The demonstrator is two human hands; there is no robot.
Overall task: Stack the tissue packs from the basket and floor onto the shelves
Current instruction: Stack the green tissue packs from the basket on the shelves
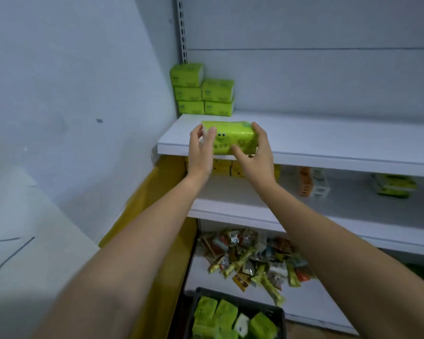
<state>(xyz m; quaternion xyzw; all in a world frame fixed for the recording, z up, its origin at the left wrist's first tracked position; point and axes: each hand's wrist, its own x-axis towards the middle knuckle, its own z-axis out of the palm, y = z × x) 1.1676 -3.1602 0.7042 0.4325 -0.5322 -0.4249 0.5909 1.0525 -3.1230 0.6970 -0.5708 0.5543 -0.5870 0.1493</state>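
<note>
Your left grip and right grip clasp the green tissue pack by its 2 ends, at the shelf front. Push it beyond both grips, square beside the 5 stacked packs; release once flat.

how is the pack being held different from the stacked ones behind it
The held pack is at the front edge of the shelf, gripped by the left hand and right hand; the stacked packs stand untouched in the back corner. The held pack is single; the stacked packs form two columns, three and two high. Both are green with smiley faces.
</note>
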